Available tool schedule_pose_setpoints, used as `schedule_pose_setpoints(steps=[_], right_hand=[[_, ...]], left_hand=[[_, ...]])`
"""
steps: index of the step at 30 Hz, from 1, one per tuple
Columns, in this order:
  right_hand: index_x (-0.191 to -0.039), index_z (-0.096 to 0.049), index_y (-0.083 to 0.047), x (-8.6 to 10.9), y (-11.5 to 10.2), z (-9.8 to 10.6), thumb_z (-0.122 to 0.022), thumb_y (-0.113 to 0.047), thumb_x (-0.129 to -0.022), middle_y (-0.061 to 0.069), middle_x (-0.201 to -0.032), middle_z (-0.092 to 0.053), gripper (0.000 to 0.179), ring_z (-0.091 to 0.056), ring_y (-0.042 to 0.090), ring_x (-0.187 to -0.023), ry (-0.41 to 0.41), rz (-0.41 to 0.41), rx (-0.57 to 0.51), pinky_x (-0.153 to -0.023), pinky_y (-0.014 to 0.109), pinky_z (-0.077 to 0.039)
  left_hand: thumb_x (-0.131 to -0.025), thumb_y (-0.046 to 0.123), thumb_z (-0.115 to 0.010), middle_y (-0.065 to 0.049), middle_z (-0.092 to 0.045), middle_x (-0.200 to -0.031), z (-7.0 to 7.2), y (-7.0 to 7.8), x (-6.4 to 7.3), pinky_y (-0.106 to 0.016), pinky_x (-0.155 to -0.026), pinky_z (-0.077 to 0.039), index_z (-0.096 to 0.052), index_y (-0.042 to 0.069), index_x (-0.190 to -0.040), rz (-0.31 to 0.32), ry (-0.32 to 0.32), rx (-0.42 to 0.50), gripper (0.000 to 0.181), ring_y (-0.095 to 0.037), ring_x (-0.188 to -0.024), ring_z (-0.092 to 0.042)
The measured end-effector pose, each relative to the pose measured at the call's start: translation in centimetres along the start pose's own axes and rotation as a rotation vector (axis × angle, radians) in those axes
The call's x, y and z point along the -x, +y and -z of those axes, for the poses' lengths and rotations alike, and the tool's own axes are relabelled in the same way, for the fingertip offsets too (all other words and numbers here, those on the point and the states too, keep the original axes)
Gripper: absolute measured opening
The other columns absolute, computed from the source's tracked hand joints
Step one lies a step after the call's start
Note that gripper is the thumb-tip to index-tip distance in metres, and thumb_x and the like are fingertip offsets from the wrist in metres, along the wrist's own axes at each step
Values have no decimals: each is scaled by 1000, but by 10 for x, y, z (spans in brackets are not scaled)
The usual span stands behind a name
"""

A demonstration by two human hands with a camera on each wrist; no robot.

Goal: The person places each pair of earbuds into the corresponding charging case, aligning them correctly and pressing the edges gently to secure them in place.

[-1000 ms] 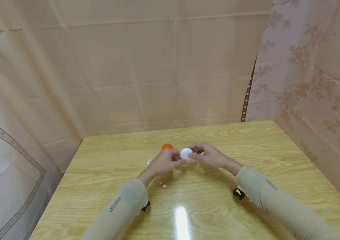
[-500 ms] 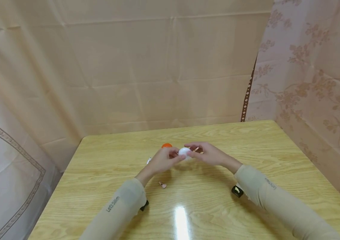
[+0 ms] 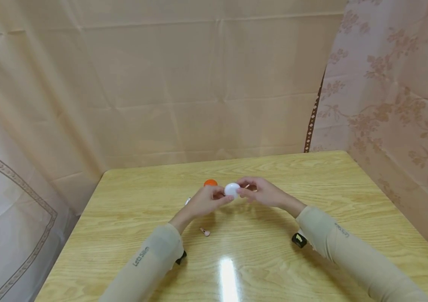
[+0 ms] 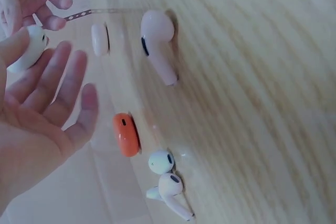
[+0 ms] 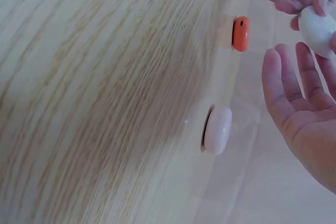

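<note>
A white earbud charging case (image 3: 232, 190) is held above the table between both hands. My left hand (image 3: 204, 200) pinches its left side with thumb and finger, and the other fingers spread loosely in the left wrist view. From the right, my right hand (image 3: 264, 193) grips the same case with thumb and fingertips. The case appears shut, with a small dark slot visible in the left wrist view. Beyond the left hand sits an orange earbud case (image 3: 210, 183). A pale pink case (image 5: 218, 130) rests on the table near the right hand, mostly hidden in the head view.
One pale pink earbud (image 3: 205, 232) lies on the wooden table (image 3: 266, 260), right of the left forearm. White earbuds (image 4: 160, 162) lie close together, partly behind the left hand in the head view. Beige curtains (image 3: 161, 84) hang behind the table.
Both hands have shifted the white case very slightly left. It tilted about half a second ago and now shows its round face again. Objects on the table have stayed put.
</note>
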State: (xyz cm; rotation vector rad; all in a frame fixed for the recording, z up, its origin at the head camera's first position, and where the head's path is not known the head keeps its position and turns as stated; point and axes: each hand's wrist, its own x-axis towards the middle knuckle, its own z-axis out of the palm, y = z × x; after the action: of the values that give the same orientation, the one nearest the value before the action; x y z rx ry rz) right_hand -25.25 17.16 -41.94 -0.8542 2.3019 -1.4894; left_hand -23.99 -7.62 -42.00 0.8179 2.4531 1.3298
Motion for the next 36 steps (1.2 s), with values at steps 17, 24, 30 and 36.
schedule_pose_setpoints(steps=[17,24,30,36], right_hand=[[-125,-68,-2,-1,-4,-5,-63,-20,-103,10,-106,-67,29,-62,42,-92,54,-9,21,-78,51,-57],[-119,-72,-7,-3,-1,-8,-65,-25,-102,6,-103,-69,26,-60,35,-82,63,-17,52,-68,40,-54],[-120,-71,-6,-4,-1,-10,-63,-27,-103,4,-101,-71,29,-62,44,-92,65,-28,25,-73,47,-55],[-118,-71,-7,-5,-3,-10,-61,-33,-103,4,-99,-71,31,-63,42,-93,73,-41,43,-72,49,-55]], left_hand=[[-99,28,-69,-14,-71,-101,5,4,4,-28,-74,-53,-69,5,-115,1,36,34,28,-37,-93,-69],[-98,27,-70,-2,-70,-96,4,4,5,-29,-74,-55,-70,5,-115,-5,36,20,27,-30,-90,-69],[-98,28,-71,-3,-71,-94,3,1,6,-29,-71,-54,-71,7,-113,-3,51,21,26,-38,-90,-69],[-97,26,-71,0,-69,-94,4,2,6,-27,-72,-53,-71,7,-113,-8,56,6,24,-32,-89,-69]])
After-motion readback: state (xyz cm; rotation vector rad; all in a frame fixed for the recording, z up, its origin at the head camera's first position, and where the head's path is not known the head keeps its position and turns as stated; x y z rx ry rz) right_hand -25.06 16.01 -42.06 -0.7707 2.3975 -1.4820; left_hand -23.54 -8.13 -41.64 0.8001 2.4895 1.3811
